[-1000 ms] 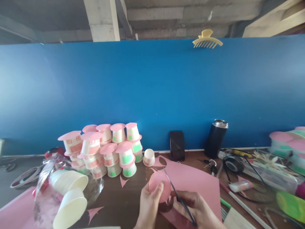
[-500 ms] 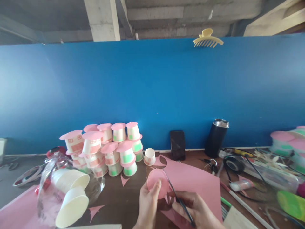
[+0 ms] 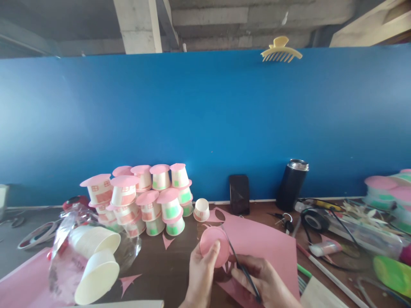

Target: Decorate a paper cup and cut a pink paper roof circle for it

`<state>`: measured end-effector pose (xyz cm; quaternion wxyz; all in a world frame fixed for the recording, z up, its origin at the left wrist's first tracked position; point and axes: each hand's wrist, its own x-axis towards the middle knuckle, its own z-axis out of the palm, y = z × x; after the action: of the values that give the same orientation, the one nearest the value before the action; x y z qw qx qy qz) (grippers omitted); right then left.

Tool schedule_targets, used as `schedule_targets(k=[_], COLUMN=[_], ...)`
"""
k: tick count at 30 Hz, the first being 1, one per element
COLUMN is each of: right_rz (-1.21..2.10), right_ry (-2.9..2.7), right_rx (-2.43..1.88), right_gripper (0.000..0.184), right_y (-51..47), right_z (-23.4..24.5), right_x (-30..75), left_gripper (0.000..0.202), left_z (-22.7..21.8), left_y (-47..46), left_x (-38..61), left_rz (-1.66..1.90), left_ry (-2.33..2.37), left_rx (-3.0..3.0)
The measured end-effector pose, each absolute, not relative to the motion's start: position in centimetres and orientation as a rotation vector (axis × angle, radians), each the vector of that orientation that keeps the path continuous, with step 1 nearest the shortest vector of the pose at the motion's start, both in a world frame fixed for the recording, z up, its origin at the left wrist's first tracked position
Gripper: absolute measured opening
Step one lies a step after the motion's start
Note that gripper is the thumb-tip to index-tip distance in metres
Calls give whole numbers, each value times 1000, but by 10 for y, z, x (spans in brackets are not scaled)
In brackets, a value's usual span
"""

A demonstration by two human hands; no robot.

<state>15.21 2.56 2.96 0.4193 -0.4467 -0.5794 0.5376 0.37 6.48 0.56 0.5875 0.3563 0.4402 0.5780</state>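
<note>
My left hand (image 3: 204, 271) pinches a round pink paper disc (image 3: 214, 241), the thumb lying across its face. Fingers of my right hand (image 3: 260, 278) are closed on a pair of scissors (image 3: 241, 266), whose dark blades run up along the disc's right edge. Narrow pink trimmings hang below the disc beside the blades. Beneath both hands lies a large pink paper sheet (image 3: 263, 244), with a round hole cut near its far left corner. A single small paper cup (image 3: 201, 210) with red drawing stands just beyond the disc.
Stacked paper cups (image 3: 149, 201) with pink discs fill the back left. Plain white cups (image 3: 98, 273) lie in clear plastic, near pink scraps (image 3: 129, 282). A phone (image 3: 239, 194) and a black flask (image 3: 291, 186) stand against the blue partition (image 3: 205, 111). Cables and a clear box (image 3: 369, 235) crowd the right.
The disc has shifted slightly right and turned a little in my left hand. The scissors stay at its right edge, and more trimmed edging shows around it.
</note>
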Motion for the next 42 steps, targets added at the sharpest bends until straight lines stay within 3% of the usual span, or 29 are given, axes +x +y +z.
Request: schedule_targets(k=[24, 33, 42], right_rz=[1334, 1308, 1254], right_ry=[-1425, -1440, -1474], right_rx=[-1186, -1167, -1184], right_gripper=[43, 44, 40], right_y=[25, 26, 26], right_z=[26, 30, 28], right_x=[151, 149, 149], left_gripper=[41, 53, 46], left_z=[8, 4, 9], left_y=[64, 66, 64], left_x=[3, 4, 3], left_rz=[1406, 1356, 1356], left_ry=[1062, 1054, 1043], left_rx=[797, 821, 804])
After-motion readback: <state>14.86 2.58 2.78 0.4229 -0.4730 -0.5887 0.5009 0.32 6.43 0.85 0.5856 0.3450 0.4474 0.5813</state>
